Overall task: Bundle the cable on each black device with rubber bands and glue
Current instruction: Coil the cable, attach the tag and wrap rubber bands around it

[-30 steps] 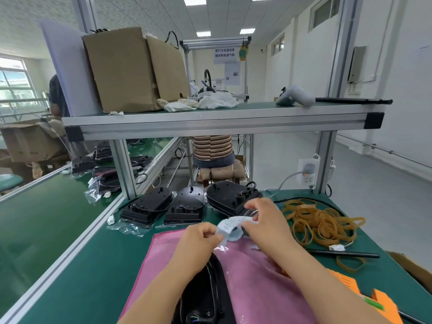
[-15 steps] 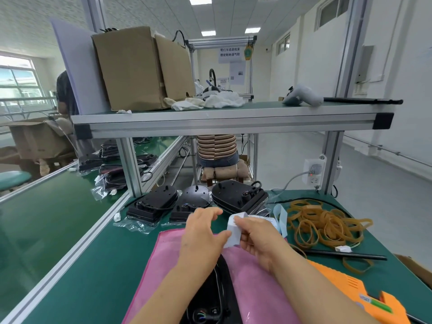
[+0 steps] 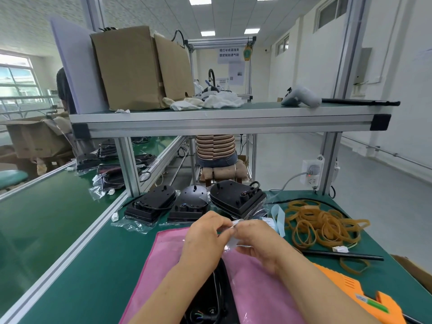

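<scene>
Left grip [image 3: 205, 232] and right grip [image 3: 254, 239] both pinched pale strip [image 3: 236, 222] over black device [image 3: 210, 300]. Risk: strip tearing, or forearm knocking nearby glue gun [image 3: 364, 298].

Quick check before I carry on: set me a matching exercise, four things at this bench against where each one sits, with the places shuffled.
Things:
1. rubber bands
2. glue gun
3. cardboard box
4. pink mat

Places:
A. on the upper shelf, towards its left end
B. near right corner of the bench
C. loose heap on the right, beyond the black rod
D. spread out at the near middle, under a black device

Pairs: 1-C, 2-B, 3-A, 4-D
</scene>
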`<state>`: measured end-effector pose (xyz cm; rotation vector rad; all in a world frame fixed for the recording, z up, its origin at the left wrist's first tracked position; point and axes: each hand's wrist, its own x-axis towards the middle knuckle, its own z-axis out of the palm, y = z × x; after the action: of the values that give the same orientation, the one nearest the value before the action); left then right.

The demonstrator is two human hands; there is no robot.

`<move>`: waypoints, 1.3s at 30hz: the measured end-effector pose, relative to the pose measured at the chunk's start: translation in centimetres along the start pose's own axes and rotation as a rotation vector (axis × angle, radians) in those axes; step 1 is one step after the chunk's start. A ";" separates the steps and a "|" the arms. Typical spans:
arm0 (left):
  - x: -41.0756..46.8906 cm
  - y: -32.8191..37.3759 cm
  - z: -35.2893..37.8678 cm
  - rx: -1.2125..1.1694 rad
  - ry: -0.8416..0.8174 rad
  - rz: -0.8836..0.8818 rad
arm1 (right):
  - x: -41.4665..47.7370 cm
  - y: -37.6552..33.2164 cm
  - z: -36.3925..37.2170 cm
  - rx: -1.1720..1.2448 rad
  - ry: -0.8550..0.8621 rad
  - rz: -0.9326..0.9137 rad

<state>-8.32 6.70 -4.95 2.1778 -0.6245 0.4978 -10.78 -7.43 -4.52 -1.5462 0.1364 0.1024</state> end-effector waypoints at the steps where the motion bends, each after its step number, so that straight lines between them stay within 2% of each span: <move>1: 0.0 0.1 0.0 -0.024 -0.017 -0.038 | -0.1 0.1 -0.1 -0.066 -0.003 -0.040; 5: 0.0 0.2 -0.3 -0.176 -0.047 -0.184 | -0.1 0.5 -0.4 -0.354 0.049 -0.227; 8: 0.0 0.0 -0.6 -0.324 -0.118 -0.277 | -0.2 0.3 -0.5 -0.452 0.054 -0.290; 11: 0.1 -0.4 -1.1 -0.488 -0.162 -0.337 | -0.2 0.2 -0.7 -0.511 0.032 -0.279; 14: 0.2 -0.4 -1.3 -0.577 -0.116 -0.451 | -0.1 0.2 -1.0 -0.478 0.070 -0.253; 19: 0.5 -1.6 -1.6 -0.801 0.046 -0.737 | 1.1 1.2 -2.5 -0.593 0.334 -0.098; 22: 0.3 -2.0 -2.1 -0.871 0.061 -0.738 | 1.0 1.1 -3.0 -0.651 0.424 -0.019; 23: 0.2 -2.0 -2.3 -0.890 0.059 -0.716 | 0.9 1.0 -2.8 -0.652 0.473 -0.056; 26: -0.2 -1.8 -2.5 -0.949 0.025 -0.607 | 0.0 0.1 -1.2 -0.639 0.595 -0.336; 28: -0.3 -1.6 -2.7 -0.974 0.004 -0.520 | -0.4 -0.5 0.2 -0.536 0.449 -0.333; 31: -0.6 -1.2 -3.2 -0.947 -0.011 -0.392 | -1.3 -2.0 2.3 -0.084 -0.004 0.083; 33: -0.8 -1.0 -3.7 -0.923 -0.034 -0.315 | -1.6 -2.4 2.7 0.142 -0.233 0.256; 35: -1.0 -1.1 -4.3 -0.903 -0.071 -0.250 | -1.7 -2.5 2.7 0.286 -0.292 0.248; 39: -1.5 -1.7 -5.3 -0.824 -0.133 -0.219 | -1.4 -2.1 2.8 0.434 -0.150 0.066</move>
<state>-9.27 12.19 -3.51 1.4667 -0.5263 -0.0395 -11.83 -4.66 -2.22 -1.0974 0.0837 0.2254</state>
